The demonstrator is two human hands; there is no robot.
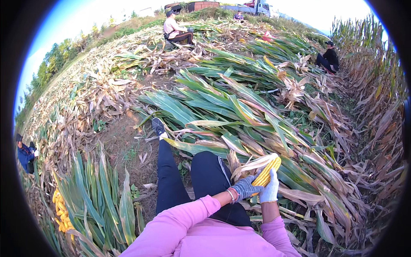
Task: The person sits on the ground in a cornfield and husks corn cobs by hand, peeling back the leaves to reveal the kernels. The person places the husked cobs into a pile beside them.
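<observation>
A yellow ear of corn (266, 173) is held between my two gloved hands, to the right of my raised knee. My left hand (244, 189), in a grey knit glove, closes round the lower part of the ear. Pale husk (257, 164) is peeled back from the kernels and hangs over toward the left. My right hand (270, 188), in a white knit glove, grips the ear from the right side. Cut corn stalks with green and dry leaves (224, 112) lie in a heap beyond my legs.
Husked yellow ears (62, 212) are piled at the lower left, beside more cut stalks (99, 196). Standing dry corn (369, 64) lines the right. One person (175, 29) sits ahead, another (328, 57) at right, another (25, 154) at far left. A truck (263, 9) stands in the distance.
</observation>
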